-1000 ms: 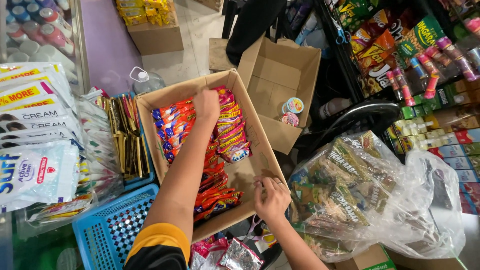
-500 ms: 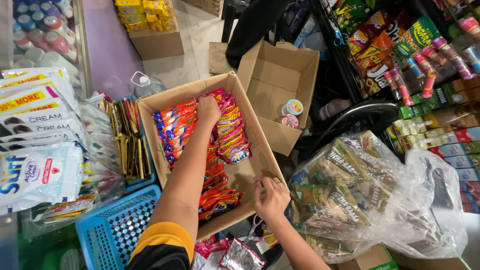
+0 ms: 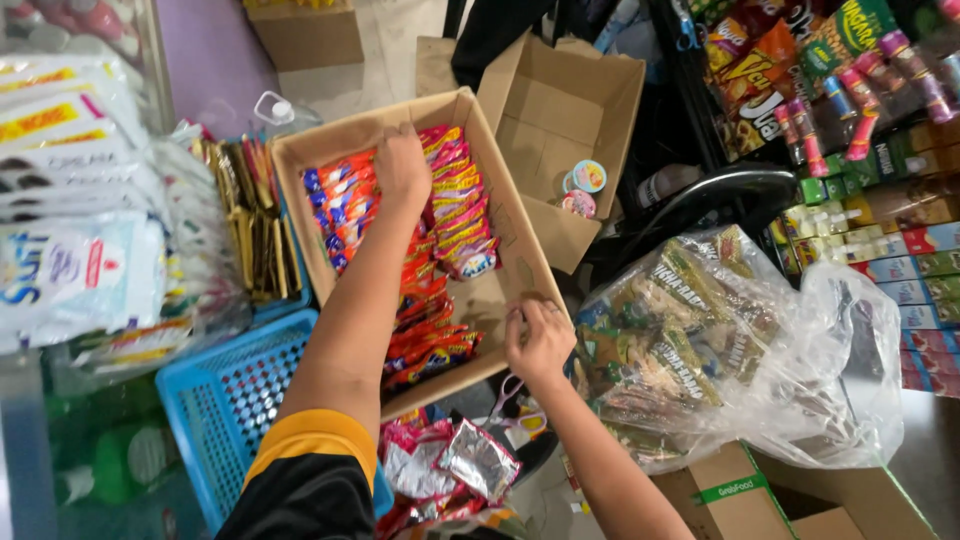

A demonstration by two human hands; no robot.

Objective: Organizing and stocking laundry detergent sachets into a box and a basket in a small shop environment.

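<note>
A shallow cardboard box (image 3: 520,265) holds rows of red, orange and pink snack packets (image 3: 455,215). My left hand (image 3: 402,165) reaches into the far part of the box, fingers down among the packets between two rows. Whether it grips one cannot be made out. My right hand (image 3: 540,340) is closed on the box's near right rim and steadies it.
An open empty carton (image 3: 565,110) with small round tubs (image 3: 588,177) stands behind the box. A clear plastic bag of snack packs (image 3: 700,350) lies to the right, a blue basket (image 3: 230,400) to the left, foil packets (image 3: 450,465) near my body, and stocked shelves on both sides.
My left hand stays pressed among the packets at the far end of the box. My right hand keeps its hold on the rim. The view has shifted only slightly.
</note>
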